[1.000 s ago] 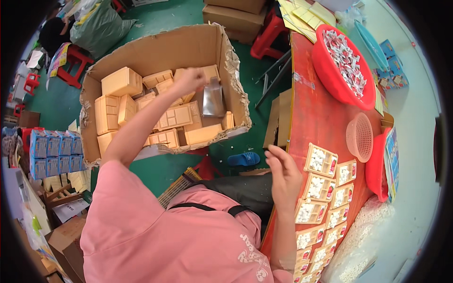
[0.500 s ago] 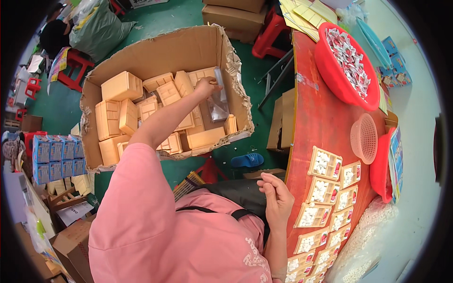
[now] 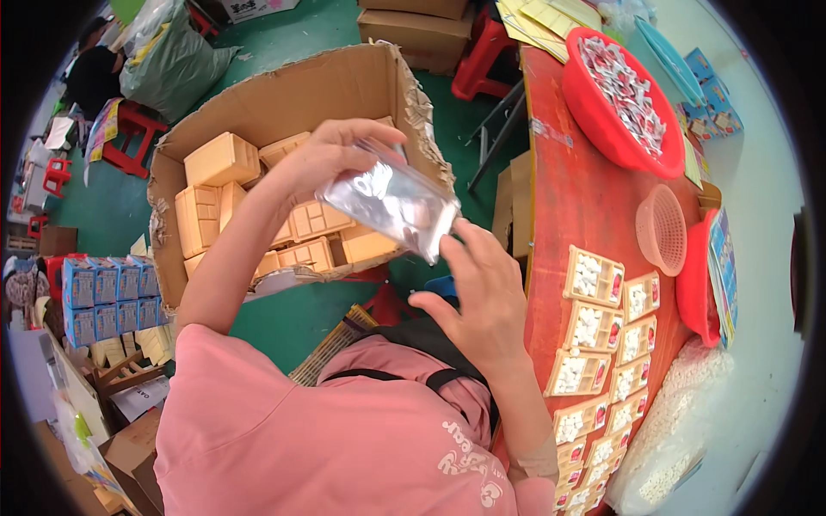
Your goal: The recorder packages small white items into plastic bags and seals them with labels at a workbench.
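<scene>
One shiny packet (image 3: pixel 391 198) in left hand (image 3: pixel 320 162), right hand (image 3: pixel 482 297) at its end

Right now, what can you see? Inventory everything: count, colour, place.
Clear plastic pack: one, transparent, in left hand
Carton: one, brown, upper centre
Plastic trays: many, pale orange, inside carton
Table: one, red, right
Filled trays: over ten, tan, on table
Pieces: many, white, in filled trays
Basins: two, red, right side
Sachets: many, whitish and red, in larger basin
Mesh basket: one, pink, on table
Bag: one, clear, lower right
Printed boxes: at least eight, blue, left
Stools: several, red, on floor
Sack: one, green, upper left
Co-worker: one, dark clothing, upper left
Shirt: one, pink, bottom
Left hand: one, bare, over carton
Right hand: one, bare, by pack; contact unclear
</scene>
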The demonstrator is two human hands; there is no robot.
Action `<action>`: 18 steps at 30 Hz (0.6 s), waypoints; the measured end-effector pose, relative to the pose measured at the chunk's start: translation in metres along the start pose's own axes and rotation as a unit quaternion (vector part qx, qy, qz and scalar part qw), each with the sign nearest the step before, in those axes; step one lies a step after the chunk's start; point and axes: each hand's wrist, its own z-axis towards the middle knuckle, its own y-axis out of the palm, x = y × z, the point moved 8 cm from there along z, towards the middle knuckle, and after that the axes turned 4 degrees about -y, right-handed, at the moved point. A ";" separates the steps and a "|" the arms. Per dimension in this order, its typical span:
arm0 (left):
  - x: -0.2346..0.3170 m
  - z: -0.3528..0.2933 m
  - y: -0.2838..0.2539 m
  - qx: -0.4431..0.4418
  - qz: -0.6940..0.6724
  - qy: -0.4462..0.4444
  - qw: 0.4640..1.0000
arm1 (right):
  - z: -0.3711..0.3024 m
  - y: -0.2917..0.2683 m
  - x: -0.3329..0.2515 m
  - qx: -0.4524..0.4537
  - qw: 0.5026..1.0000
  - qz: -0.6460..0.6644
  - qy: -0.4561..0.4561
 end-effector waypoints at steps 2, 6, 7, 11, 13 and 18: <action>0.008 -0.009 0.049 -0.070 -0.089 -0.028 0.993 | 0.002 0.003 -0.012 -0.012 0.995 -0.062 -0.077; -0.007 -0.003 0.114 -0.173 -0.261 -0.078 0.946 | -0.023 -0.025 0.006 0.079 0.993 -0.089 -0.029; -0.012 0.000 0.126 -0.179 -0.260 -0.048 0.948 | -0.031 -0.031 0.010 0.079 0.991 -0.102 -0.018; -0.043 0.004 0.180 -0.125 -0.224 0.115 0.960 | -0.060 -0.057 0.024 0.115 0.984 -0.107 0.085; -0.054 -0.009 0.211 -0.157 -0.262 0.152 0.940 | -0.065 -0.061 0.018 0.121 0.979 -0.123 0.112; -0.059 -0.009 0.237 -0.186 -0.289 0.016 0.939 | -0.089 -0.061 0.045 0.043 0.921 0.267 0.280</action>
